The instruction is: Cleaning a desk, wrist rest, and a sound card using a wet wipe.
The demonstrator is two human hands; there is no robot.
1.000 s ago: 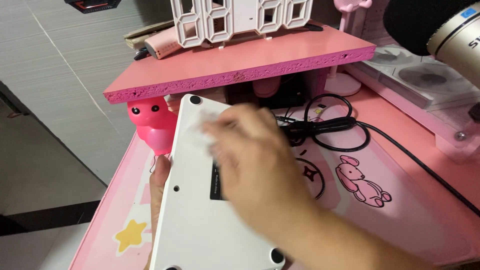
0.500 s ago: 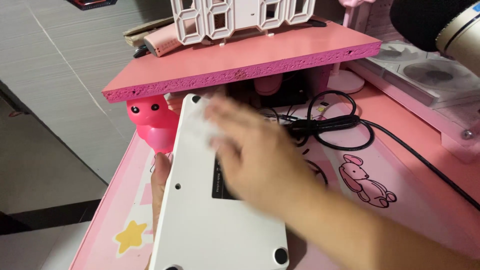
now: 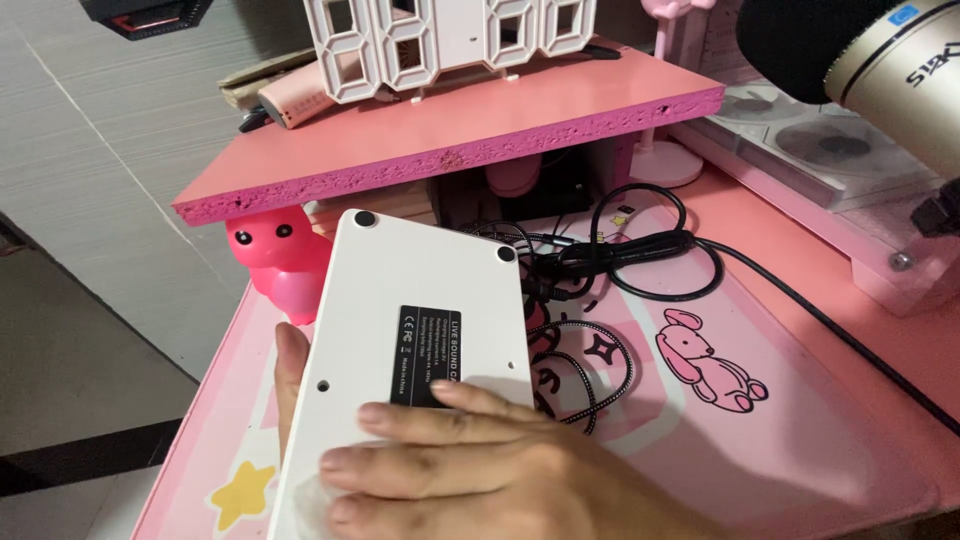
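A flat white device lies bottom-up, tilted over the pink desk mat, with a black label and round black feet showing. My left hand grips its left edge from underneath; only the thumb side shows. My right hand lies flat on the near end of the device, fingers pointing left. It presses a white wipe against the surface.
A pink shelf board carries a white digit-shaped clock. A pink figurine stands under its left end. Black cables and a braided cable lie right of the device. A microphone hangs top right.
My right hand slid with the wipe from the far end of the device down to its near end, uncovering the label. The view shifted slightly.
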